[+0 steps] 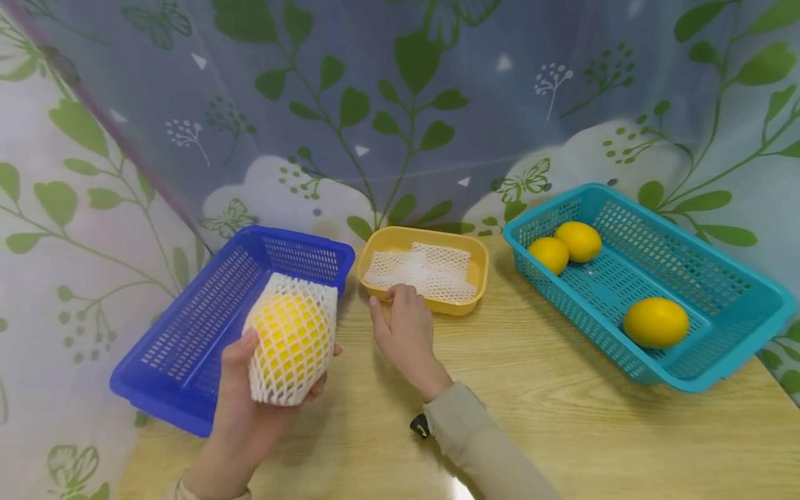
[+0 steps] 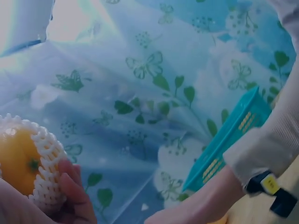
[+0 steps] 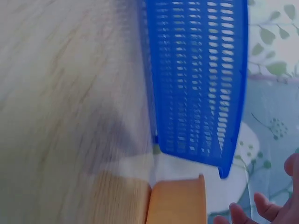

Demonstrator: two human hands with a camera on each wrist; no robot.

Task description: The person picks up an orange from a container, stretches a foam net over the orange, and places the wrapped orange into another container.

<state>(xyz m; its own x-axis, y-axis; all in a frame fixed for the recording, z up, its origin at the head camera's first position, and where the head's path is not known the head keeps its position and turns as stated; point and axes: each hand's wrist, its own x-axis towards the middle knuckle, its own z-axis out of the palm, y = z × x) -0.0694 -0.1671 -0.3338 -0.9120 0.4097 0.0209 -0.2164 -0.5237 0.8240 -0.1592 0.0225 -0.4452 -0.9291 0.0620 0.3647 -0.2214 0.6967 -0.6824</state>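
Observation:
My left hand (image 1: 240, 399) grips a yellow citrus fruit (image 1: 290, 340) in a white foam net (image 1: 321, 295), above the near side of the blue basket. In the left wrist view the fruit's bare end (image 2: 21, 161) shows a dark stem spot through the net's opening. The right hand (image 1: 409, 333) is at the front rim of the yellow tray (image 1: 478, 278), with nothing in its fingers. More white foam nets (image 1: 431, 271) lie flat in this tray. In the right wrist view, fingertips (image 3: 238, 212) stand apart beside the tray; whether they touch it is unclear.
A blue basket (image 1: 134, 371) stands on the left and a teal basket (image 1: 744, 292) on the right. Inside the teal one lie two yellow fruits (image 1: 578, 242) together and another (image 1: 656, 323) apart. A patterned curtain (image 1: 350, 97) hangs behind the wooden table (image 1: 519, 375).

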